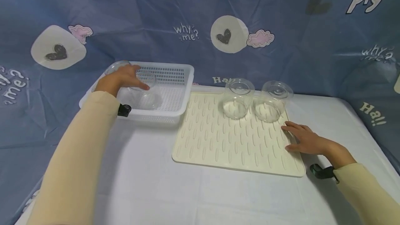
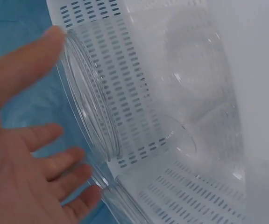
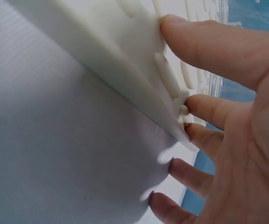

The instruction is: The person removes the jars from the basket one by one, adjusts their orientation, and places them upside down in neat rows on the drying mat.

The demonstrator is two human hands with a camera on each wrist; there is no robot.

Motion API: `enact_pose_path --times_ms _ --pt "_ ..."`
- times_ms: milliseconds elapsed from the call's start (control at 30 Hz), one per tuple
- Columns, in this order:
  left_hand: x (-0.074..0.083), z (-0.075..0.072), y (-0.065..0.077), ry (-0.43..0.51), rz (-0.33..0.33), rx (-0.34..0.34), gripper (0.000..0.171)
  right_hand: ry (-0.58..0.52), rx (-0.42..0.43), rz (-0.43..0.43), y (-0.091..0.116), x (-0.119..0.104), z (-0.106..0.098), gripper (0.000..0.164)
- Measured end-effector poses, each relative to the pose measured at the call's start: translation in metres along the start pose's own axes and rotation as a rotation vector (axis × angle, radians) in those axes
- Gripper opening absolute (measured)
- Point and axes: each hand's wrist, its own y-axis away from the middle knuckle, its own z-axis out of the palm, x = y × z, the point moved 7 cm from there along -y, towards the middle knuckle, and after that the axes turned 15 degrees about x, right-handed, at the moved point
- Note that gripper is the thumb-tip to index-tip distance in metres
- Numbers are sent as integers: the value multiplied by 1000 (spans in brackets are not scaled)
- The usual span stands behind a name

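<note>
Cream, ridged and flat, the mat (image 1: 225,148) lies on a worktop (image 1: 156,190) covered in white and serves as the reference for all positions below.

Two clear cups stand on the mat near its far edge, toward the right corner. The first clear cup (image 1: 238,98) is just beside the second (image 1: 272,101), which is nearer the right edge.

To the left of the mat, close against its far left corner, sits a white basket (image 1: 165,114) with slotted walls and floor. Inside it, a clear cup (image 1: 147,100) lies under the left hand (image 1: 122,77); the rim of another (image 1: 117,64) shows beyond that hand, at the basket side farthest from the mat. The left grip is wide, thumb well apart from the fingers, near the cup rims; whether skin meets plastic cannot be told.

At the right edge of the mat, the right hand (image 1: 307,140) rests with its fingers spread. This grip is likewise wide and holds nothing; thumb and some fingertips touch the mat's ridged surface beside the border.

Both forearms wear cream sleeves, with a dark device at each wrist. Behind the mat hangs a blue cloth (image 1: 140,49) printed with hearts, pink clouds and lettering.
</note>
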Motion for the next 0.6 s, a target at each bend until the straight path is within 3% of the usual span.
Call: enact_pose_path --times_ms 333,467,600 --pt "1 6 7 -60 -25 -89 107 13 10 -11 3 0 -1 77" --pt "-1 8 9 -37 -51 -105 108 12 16 -27 1 1 -1 76" --pt "1 11 8 -41 -34 -98 108 9 4 -1 1 3 1 78"
